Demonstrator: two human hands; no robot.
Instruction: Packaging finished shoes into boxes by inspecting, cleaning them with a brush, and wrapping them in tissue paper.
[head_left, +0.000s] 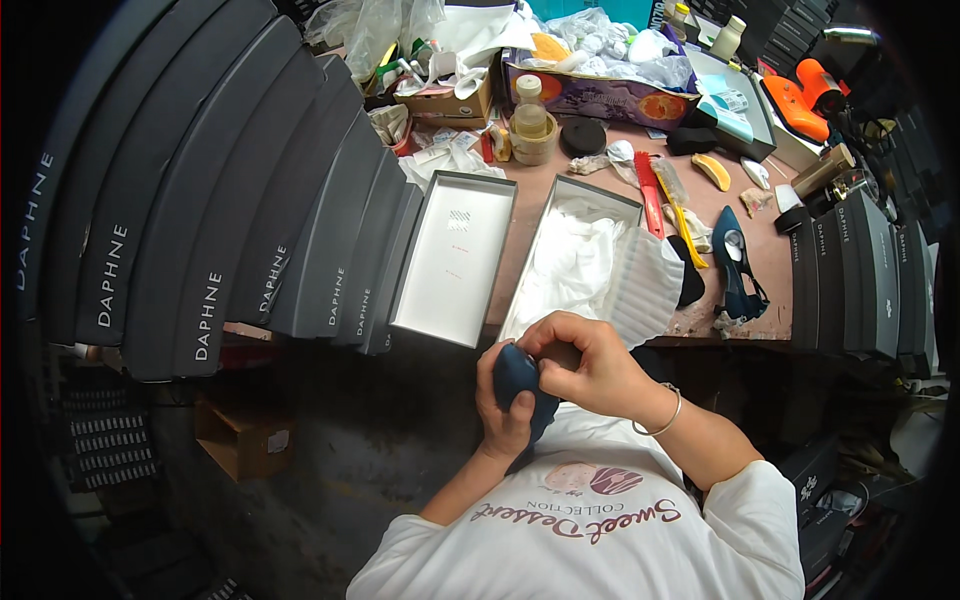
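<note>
Pinkish table (532,195), scuffed along front edge; dark shoeboxes (320,240) crowd its left edge. Blue shoe (515,373) held off the front edge, left hand (498,425) wrapped round it. Right hand (602,372) curled against shoe; pinch contents cannot be told. Heel hidden.

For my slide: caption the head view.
Left hand holds a blue shoe, right hand at it, before an open box.

You're in what looks like a shoe workshop: dark shoeboxes (255,185) line the left and right, while your tabletop (778,285) carries a blue shoe (727,226), an open box (602,197) and a capped bottle (529,112).
</note>
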